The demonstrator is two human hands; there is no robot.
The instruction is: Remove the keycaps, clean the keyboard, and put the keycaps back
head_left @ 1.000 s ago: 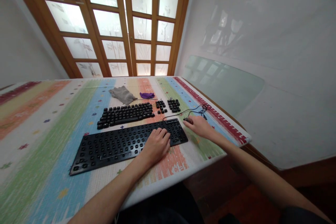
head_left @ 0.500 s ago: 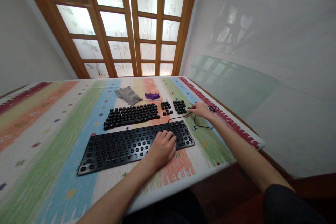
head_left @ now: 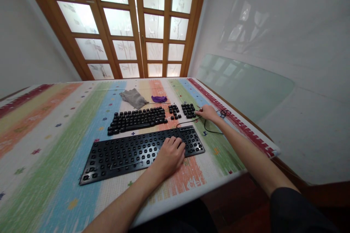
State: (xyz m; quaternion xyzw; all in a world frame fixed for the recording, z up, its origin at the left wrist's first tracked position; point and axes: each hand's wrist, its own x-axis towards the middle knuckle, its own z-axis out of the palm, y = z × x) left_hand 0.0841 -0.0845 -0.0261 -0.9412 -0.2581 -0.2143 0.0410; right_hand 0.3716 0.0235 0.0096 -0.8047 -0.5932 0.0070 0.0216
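A black keyboard with its keycaps off (head_left: 123, 154) lies at an angle near the table's front edge, bare switches showing. My left hand (head_left: 171, 153) rests on its right part, fingers bent and slightly apart; its thumb is hidden. Behind the keyboard, loose black keycaps (head_left: 139, 119) are laid out in keyboard order, with a number-pad group (head_left: 188, 110) at the right. At that group's right edge, my right hand (head_left: 207, 112) is closed in a pinch on a small black keycap, partly covered by the fingers.
A grey glove (head_left: 133, 98) and a crumpled purple cloth (head_left: 159, 99) lie behind the keycaps. The keyboard's black cable (head_left: 212, 131) runs under my right hand to a coil (head_left: 224, 113). A striped tablecloth (head_left: 54, 145) covers the table; a wall borders its right side.
The view has shifted slightly. Both hands stay almost where they were, the left on the keyboard and the right pinching at the number-pad keycaps' edge.
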